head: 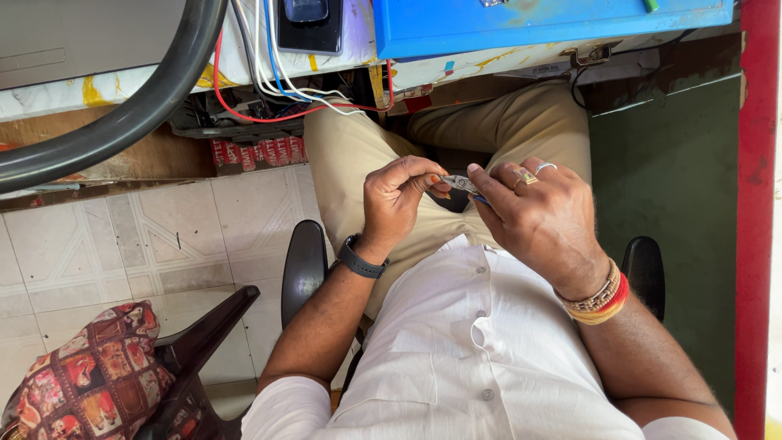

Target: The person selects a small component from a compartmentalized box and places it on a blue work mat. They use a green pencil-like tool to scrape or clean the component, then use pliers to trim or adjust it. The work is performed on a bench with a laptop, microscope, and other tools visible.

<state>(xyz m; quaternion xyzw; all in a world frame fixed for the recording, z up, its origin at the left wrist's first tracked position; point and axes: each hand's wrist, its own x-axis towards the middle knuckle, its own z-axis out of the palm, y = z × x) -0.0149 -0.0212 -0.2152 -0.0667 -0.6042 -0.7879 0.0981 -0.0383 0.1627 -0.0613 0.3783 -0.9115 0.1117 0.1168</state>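
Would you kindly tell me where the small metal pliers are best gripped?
Probably by the blue handle end, from the right: the small metal pliers point their bare tip left into the left hand, while the right hand covers the handles.

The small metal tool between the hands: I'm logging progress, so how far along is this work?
Nothing finished shows. In hand: the right hand holds a small metal tool with a blue grip over the lap, and the left hand pinches at its tip; whatever sits there is too small to tell. Loose wires hang under the bench edge beyond the knees, untouched.
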